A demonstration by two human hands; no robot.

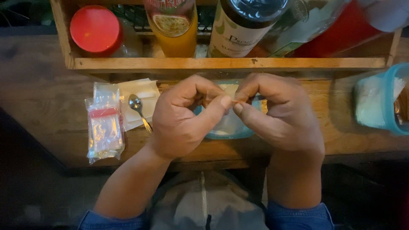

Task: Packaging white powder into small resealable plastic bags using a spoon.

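Both hands meet at the middle of the scene, just above a wooden table (51,102). The left hand (181,117) is curled, its thumb and forefinger pinched on one side of a small clear plastic bag (213,97). The right hand (281,113) is curled the same way and pinches the other side, so the fingertips of the two hands nearly touch. The bag sits between them, at the far edge of the knuckles, and only a thin, see-through strip of it shows; its contents cannot be made out.

Directly under the hands stands a shallow blue tub (228,132) with something white inside, mostly hidden by the fingers. To the left, near the left wrist, a metal spoon (138,110) rests on a folded white paper napkin (140,96). Further left lies a stack of small clear zip bags (104,125) with a red strip across them, flat on the wood.

At the far right edge sits a second blue container (381,100) holding white material. Along the far side runs a wooden crate (213,63) with a jar under a red lid (94,29), a bottle of orange liquid (172,30), a dark bottle with a pale label (243,30) and a red-bodied bottle (341,34).
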